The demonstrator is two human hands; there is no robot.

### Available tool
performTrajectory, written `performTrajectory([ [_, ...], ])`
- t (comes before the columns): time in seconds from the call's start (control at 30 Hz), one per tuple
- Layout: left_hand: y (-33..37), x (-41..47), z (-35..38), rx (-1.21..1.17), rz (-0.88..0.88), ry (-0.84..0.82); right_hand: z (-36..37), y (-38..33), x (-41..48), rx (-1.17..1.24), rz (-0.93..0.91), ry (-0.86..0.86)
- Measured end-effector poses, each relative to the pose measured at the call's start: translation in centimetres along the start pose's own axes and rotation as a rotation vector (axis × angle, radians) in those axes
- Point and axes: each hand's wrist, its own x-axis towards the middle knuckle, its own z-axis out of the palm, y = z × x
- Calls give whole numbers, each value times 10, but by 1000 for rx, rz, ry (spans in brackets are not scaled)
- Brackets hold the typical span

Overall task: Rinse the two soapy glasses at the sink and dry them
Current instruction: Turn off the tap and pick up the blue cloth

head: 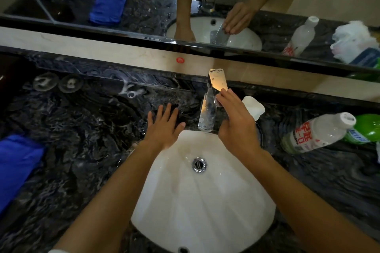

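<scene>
Chrome tap lever (218, 80) lay under the right hand's (236, 127) straight fingertips; the left hand (164, 127) rested spread on the counter (92, 125). Both soapy glasses (45, 84) stood far left, seemingly unrinsed, the blue cloth (18, 162) untouched.

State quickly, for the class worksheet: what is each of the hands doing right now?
Left hand: open, fingers spread flat on the counter by the sink.
Right hand: open, fingertips touching the faucet lever, holding nothing.
</scene>
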Motion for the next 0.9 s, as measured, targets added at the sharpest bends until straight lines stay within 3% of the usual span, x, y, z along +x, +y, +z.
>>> performTrajectory([
  [0.17, -23, -42, -12, -29, -12, 61, 2, -32, -4, 27, -118, -20],
  [0.4, -91, -120, -36, -51, -127, 84, 59, -101, -28, -61, -141, -357],
  [0.7, -258, -216, -51, -115, -306, 113, 177, -228, -58, -21, -154, -707],
  [0.9, -378, -257, -45, -158, -400, 150, 259, -322, -54, 26, 51, -802],
])
